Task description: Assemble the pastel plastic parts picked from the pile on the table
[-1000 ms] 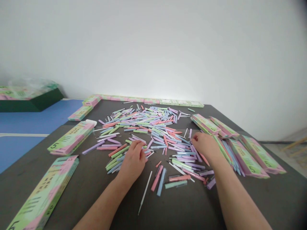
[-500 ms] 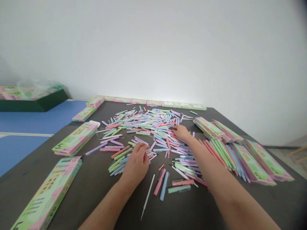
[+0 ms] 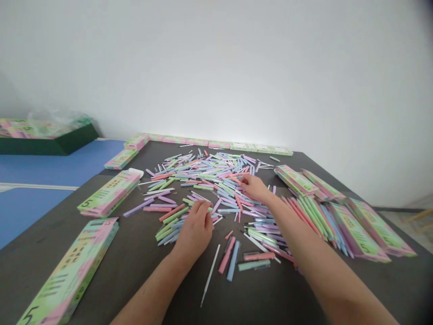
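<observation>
Pens, pastel, loose across the dark bench; left hand, fingers curled, at the near pile; right hand, fingertips pinched, apparently on a coral pen, grip hard to tell.

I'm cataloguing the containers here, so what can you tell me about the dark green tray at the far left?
The dark green tray rests upright on a blue surface, left of the dark grey table. Its low walls look plain and stiff, with a corner toward the camera; its material is unclear, and the picture's left edge cuts it off. Inside lie pink-and-green printed boxes, with crumpled clear plastic film over some.
</observation>
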{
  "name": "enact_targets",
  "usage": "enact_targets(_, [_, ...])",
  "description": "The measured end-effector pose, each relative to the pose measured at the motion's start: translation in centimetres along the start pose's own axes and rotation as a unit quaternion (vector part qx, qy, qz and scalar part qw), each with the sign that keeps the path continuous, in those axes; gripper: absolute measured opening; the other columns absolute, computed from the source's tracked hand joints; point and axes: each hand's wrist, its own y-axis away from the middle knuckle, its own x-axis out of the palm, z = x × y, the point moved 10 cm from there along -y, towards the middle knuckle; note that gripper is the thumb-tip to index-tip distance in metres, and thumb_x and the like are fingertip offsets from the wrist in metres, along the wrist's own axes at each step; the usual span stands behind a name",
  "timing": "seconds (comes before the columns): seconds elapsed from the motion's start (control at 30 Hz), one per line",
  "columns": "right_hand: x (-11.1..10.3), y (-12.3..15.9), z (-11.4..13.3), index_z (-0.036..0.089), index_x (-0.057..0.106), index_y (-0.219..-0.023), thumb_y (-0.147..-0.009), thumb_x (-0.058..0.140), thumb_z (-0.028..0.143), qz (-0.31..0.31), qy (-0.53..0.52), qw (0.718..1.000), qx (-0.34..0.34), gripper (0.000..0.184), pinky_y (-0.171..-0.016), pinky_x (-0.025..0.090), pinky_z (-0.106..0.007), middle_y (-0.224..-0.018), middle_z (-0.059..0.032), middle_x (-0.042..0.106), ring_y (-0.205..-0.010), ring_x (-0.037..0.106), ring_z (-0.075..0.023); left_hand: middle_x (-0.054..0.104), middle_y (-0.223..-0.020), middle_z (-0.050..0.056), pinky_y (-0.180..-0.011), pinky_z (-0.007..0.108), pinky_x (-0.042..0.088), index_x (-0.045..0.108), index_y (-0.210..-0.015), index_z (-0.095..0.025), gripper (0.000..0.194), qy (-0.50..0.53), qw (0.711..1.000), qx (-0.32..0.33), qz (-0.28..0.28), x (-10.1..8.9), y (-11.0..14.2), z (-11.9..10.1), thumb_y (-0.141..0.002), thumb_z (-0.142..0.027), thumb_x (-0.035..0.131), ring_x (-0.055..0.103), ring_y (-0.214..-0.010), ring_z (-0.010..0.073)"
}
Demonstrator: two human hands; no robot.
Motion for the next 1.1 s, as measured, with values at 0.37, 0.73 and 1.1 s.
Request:
enact_targets(0.37, [2.6,10.3,8.7,0.015,0.066,-0.091,-0.08,0.061,0.042,0.071,-0.434,0.897,-0.055,0.03,-0.042,0.029,-0.021,-0.054,0.0044,0.051,-0.042,0.036,-0.0066,0.055,-0.114,0.011,-0.069,0.029,0.053,0.049,-0.127,-0.02,0.036,0.156,0.984,-0.029,0.076,0.9,-0.1,-0.5,-0.092,-0.024,0.041,0.059,-0.074,0.0139])
enact_targets(0.73, [1.9,11.6,8.2,0.017,0.071,-0.097,-0.083,0.062,0.032,0.062,-0.691,0.719,-0.049,0.022,-0.047,0.042,-0.021,-0.068,-0.0024,0.064,-0.052,0.055,-0.0095,0.053,-0.064,-0.001,-0.049,0.021,0.042,0.059,-0.104,-0.015,0.024,0.212,0.967,-0.125,0.064,0.4,-0.1,1.0,-0.092,-0.028,0.042,0.051,-0.054,0.0114])
enact_targets(1.1, [3.0,11.0,6.9,0.019,0.07,-0.097,-0.085,0.06,0.035,0.036,-0.674,0.737,-0.033,0.022,-0.047,0.043,-0.019,-0.068,-0.0007,0.063,-0.052,0.057,-0.0081,0.067,-0.085,0.005,-0.068,0.026,0.046,0.062,-0.103,-0.016,0.025,0.118,0.988,-0.087,0.05,-0.2,-0.4,0.7,-0.091,-0.029,0.045,0.061,-0.075,0.0165])
